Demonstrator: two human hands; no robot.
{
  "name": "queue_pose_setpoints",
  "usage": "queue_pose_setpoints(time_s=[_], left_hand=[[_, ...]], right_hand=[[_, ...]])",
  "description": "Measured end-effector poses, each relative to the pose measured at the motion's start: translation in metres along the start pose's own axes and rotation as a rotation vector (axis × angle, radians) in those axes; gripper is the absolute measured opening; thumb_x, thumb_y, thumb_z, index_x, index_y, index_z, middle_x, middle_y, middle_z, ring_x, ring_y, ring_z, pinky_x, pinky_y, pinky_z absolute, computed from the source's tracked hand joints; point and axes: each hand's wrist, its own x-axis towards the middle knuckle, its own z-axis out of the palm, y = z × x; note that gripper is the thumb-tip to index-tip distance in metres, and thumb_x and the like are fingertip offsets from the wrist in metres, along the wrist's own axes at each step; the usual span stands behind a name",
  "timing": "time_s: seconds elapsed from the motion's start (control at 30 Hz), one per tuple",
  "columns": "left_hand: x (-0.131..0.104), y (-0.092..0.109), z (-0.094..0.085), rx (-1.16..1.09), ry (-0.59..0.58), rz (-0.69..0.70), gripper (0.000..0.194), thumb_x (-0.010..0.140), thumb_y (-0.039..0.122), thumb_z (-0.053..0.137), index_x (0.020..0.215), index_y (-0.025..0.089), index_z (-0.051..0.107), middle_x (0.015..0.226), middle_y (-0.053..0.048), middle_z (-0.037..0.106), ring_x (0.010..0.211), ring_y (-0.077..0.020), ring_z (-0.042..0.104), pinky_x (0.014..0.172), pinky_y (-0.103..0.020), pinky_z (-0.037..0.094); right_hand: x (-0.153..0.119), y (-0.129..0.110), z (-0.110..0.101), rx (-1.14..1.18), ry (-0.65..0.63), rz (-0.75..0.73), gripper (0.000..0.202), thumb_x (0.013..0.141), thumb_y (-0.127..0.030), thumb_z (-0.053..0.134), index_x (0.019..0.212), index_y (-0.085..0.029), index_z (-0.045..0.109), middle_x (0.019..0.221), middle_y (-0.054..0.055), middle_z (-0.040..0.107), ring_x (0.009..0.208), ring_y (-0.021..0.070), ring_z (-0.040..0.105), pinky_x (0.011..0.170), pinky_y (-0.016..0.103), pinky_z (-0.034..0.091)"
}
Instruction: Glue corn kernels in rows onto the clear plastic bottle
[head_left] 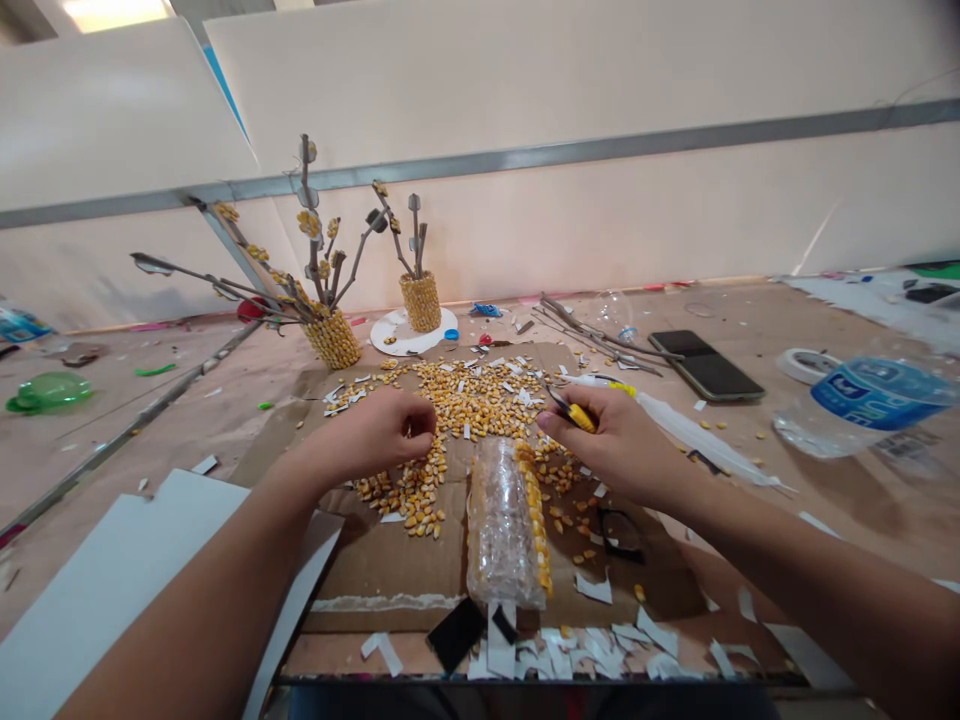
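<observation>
My left hand [386,430] hovers over the left side of the loose corn kernels [469,385], its fingers curled together; what they hold, if anything, is hidden. Beyond the bottle's top right, my right hand [600,430] is closed around a small tool with yellow-and-black handles [579,415]. Between and below the hands a clear plastic bottle piece [501,530] lies on brown cardboard [397,570]. Rows of kernels [534,510] run along its right side.
Kernel-covered pots [331,338] with twigs stand at the back. Twigs [577,325], a phone [705,365], a tape roll [808,365] and a labelled bottle [862,405] lie to the right. White paper [135,580] is at left; paper scraps [592,650] litter the front edge.
</observation>
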Motion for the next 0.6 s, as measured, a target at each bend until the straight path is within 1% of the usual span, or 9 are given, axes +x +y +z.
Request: queue_pose_setpoints(time_s=[0.07, 0.13, 0.2, 0.27, 0.33, 0.4, 0.47, 0.53, 0.6], left_hand=[[0.000, 0.003, -0.001, -0.158, 0.100, 0.052, 0.013, 0.085, 0.027, 0.064, 0.081, 0.018, 0.072, 0.071, 0.001, 0.066, 0.064, -0.0136, 0.055, 0.061, -0.026, 0.039], [0.000, 0.006, -0.001, -0.360, 0.192, 0.076, 0.018, 0.087, 0.034, 0.069, 0.086, 0.017, 0.074, 0.072, 0.000, 0.067, 0.064, -0.0131, 0.056, 0.060, -0.026, 0.041], [0.001, 0.008, 0.000, -0.536, 0.252, 0.070, 0.023, 0.086, 0.038, 0.075, 0.090, 0.016, 0.075, 0.075, -0.001, 0.070, 0.066, -0.0136, 0.062, 0.062, -0.027, 0.047], [0.002, 0.010, 0.002, -0.696, 0.286, 0.059, 0.026, 0.083, 0.038, 0.081, 0.093, 0.015, 0.074, 0.079, -0.004, 0.076, 0.070, -0.0154, 0.069, 0.067, -0.029, 0.054], [0.004, 0.011, 0.005, -0.843, 0.283, 0.030, 0.029, 0.081, 0.037, 0.085, 0.094, 0.016, 0.072, 0.084, -0.006, 0.080, 0.075, -0.0178, 0.076, 0.070, -0.030, 0.058], [0.005, 0.014, 0.010, -0.977, 0.252, -0.014, 0.033, 0.080, 0.038, 0.088, 0.095, 0.016, 0.069, 0.091, -0.009, 0.083, 0.080, -0.0195, 0.080, 0.072, -0.030, 0.062], [0.004, 0.019, 0.015, -1.094, 0.206, -0.048, 0.038, 0.079, 0.040, 0.091, 0.096, 0.016, 0.068, 0.094, -0.010, 0.084, 0.082, -0.0195, 0.081, 0.073, -0.030, 0.064], [0.003, 0.026, 0.020, -1.181, 0.170, -0.041, 0.042, 0.077, 0.042, 0.095, 0.095, 0.015, 0.067, 0.090, -0.009, 0.084, 0.073, -0.0159, 0.078, 0.067, -0.026, 0.062], [0.001, 0.035, 0.023, -1.243, 0.146, -0.002, 0.045, 0.074, 0.042, 0.097, 0.094, 0.015, 0.067, 0.081, -0.005, 0.082, 0.057, -0.0095, 0.069, 0.056, -0.020, 0.054]], right_hand=[[-0.001, -0.001, -0.001, 0.003, 0.003, -0.011, 0.036, 0.095, -0.049, 0.061, 0.072, -0.023, 0.052, 0.065, -0.005, 0.044, 0.062, 0.0144, 0.040, 0.060, 0.032, 0.030], [-0.002, -0.002, -0.001, 0.015, 0.000, -0.019, 0.037, 0.095, -0.048, 0.062, 0.071, -0.023, 0.051, 0.064, -0.005, 0.044, 0.061, 0.0139, 0.039, 0.058, 0.031, 0.029], [-0.003, -0.003, -0.002, 0.025, 0.006, -0.036, 0.038, 0.095, -0.048, 0.064, 0.070, -0.023, 0.049, 0.063, -0.005, 0.044, 0.060, 0.0136, 0.039, 0.057, 0.031, 0.028], [-0.003, -0.005, -0.002, 0.027, 0.012, -0.053, 0.038, 0.095, -0.048, 0.066, 0.070, -0.023, 0.050, 0.062, -0.005, 0.046, 0.059, 0.0135, 0.039, 0.056, 0.030, 0.028], [-0.004, -0.007, -0.002, 0.022, 0.015, -0.068, 0.035, 0.095, -0.047, 0.067, 0.073, -0.023, 0.055, 0.063, -0.005, 0.049, 0.060, 0.0137, 0.041, 0.056, 0.030, 0.029], [-0.005, -0.009, -0.003, 0.008, 0.020, -0.079, 0.032, 0.096, -0.046, 0.067, 0.076, -0.023, 0.058, 0.064, -0.004, 0.051, 0.060, 0.0138, 0.043, 0.057, 0.030, 0.030], [-0.006, -0.010, -0.003, -0.015, 0.031, -0.110, 0.036, 0.096, -0.051, 0.069, 0.076, -0.023, 0.058, 0.064, -0.004, 0.052, 0.061, 0.0140, 0.044, 0.059, 0.030, 0.030], [-0.008, -0.011, -0.004, -0.039, 0.046, -0.173, 0.045, 0.096, -0.062, 0.067, 0.077, -0.022, 0.058, 0.064, -0.004, 0.052, 0.061, 0.0146, 0.044, 0.060, 0.031, 0.031], [-0.009, -0.010, -0.005, -0.058, 0.056, -0.258, 0.053, 0.098, -0.072, 0.059, 0.080, -0.022, 0.060, 0.066, -0.002, 0.054, 0.062, 0.0156, 0.046, 0.062, 0.031, 0.031]])
